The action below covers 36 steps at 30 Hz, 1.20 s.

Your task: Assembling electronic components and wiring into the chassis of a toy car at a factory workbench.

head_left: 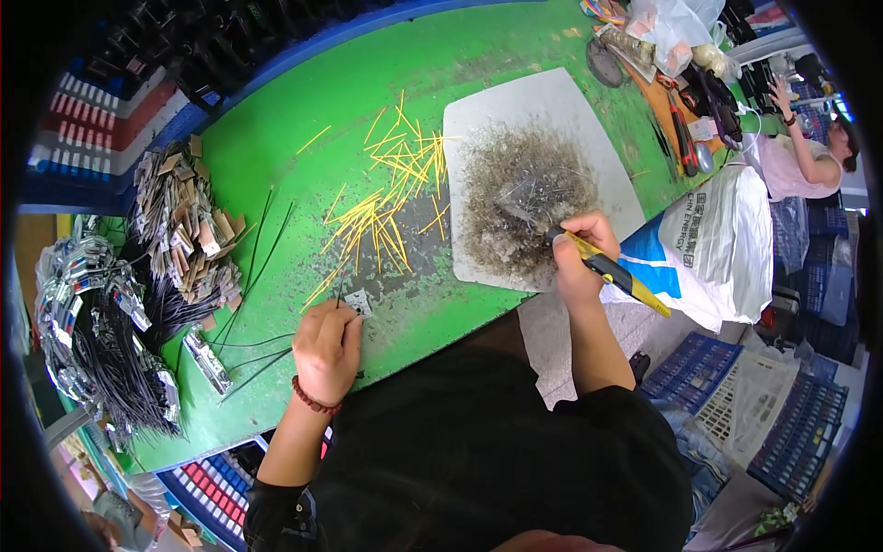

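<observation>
Gripping a yellow-and-black tool (618,273) in the right hand (589,250)
Probably light and rigid, best held around the middle; with the left hand (326,340) closed, cannot tell on what; beside its fingers, a small metallic piece (360,303).

The bench (258,120) is painted, smooth in places, scuffed rough in others. On it, I see a matt board (552,101), gritty mid-surface; papery tabs (189,221); shiny, metal-looking parts (66,313). The tool (618,273) looks plastic, the sack (727,230) too; the shirt (478,451), matt cloth.
</observation>
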### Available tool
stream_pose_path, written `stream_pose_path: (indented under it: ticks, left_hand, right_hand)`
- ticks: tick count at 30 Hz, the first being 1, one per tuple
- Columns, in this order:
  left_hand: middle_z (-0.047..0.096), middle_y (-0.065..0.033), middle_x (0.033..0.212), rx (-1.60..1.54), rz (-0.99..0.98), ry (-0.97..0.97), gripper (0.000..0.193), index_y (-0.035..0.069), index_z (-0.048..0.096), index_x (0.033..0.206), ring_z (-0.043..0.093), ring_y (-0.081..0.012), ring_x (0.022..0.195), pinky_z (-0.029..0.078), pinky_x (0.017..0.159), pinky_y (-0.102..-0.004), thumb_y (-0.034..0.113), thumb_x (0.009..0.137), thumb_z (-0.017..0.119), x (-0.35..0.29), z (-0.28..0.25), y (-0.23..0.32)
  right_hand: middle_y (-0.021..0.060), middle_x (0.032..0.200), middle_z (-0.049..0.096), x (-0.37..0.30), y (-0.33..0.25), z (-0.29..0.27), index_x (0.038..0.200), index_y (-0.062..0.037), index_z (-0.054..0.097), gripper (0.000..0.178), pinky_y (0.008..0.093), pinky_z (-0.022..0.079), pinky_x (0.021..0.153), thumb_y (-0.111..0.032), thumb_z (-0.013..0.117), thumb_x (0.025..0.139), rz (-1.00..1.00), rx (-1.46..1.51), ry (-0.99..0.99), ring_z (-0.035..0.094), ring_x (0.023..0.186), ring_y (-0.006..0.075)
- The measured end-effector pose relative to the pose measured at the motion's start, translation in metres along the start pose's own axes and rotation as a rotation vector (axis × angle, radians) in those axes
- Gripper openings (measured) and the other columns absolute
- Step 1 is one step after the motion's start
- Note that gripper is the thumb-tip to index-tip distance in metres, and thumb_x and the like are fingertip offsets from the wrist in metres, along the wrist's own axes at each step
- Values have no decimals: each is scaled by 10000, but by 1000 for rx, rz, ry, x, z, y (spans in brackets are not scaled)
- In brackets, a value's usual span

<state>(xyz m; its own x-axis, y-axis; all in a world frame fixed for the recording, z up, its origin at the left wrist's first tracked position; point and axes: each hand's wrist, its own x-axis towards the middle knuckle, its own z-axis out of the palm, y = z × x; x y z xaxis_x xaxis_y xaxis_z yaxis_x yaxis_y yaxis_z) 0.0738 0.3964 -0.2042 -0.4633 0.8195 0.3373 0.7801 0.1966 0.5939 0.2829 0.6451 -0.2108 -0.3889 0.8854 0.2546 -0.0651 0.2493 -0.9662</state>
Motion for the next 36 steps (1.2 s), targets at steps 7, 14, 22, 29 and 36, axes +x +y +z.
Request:
stream_pose_path:
  ticks: [7,14,22,29,36]
  left_hand:
    - [643,-149,851,-43,-26,-3,128,-5,618,805,633,-304,794,522,694,-366,-78,725,687,-1,-2,7]
    - [632,-143,820,-155,-140,-62,122,-13,599,798,615,-305,756,502,669,-370,-86,733,672,-1,-11,6]
    - [598,-149,781,-218,-115,-117,67,-3,581,791,597,-331,748,495,669,-389,-24,768,640,12,-12,-2]
    - [611,-130,794,-211,-138,-80,93,-3,594,798,600,-311,748,495,671,-367,-25,753,673,4,-7,-6]
    - [605,-132,799,-128,-138,-46,108,8,597,792,600,-322,741,497,651,-374,-26,734,682,1,-4,-1]
  right_hand:
    - [-11,732,536,-3,0,-2,854,-17,549,140,208,365,552,-3,663,774,-29,-34,12,465,622,37]
    - [25,754,524,-11,-5,0,841,-17,534,105,213,387,597,34,551,751,36,28,95,481,633,74]
    - [24,844,523,-33,-19,23,915,-33,528,203,221,378,658,-47,630,741,-4,116,-165,463,728,76]
    - [24,773,509,-74,-15,74,907,-38,497,202,227,341,606,-90,652,789,163,343,-395,423,663,67]
    - [47,771,525,-77,-11,80,903,-30,504,240,237,334,576,-124,693,789,70,244,-423,419,644,77]
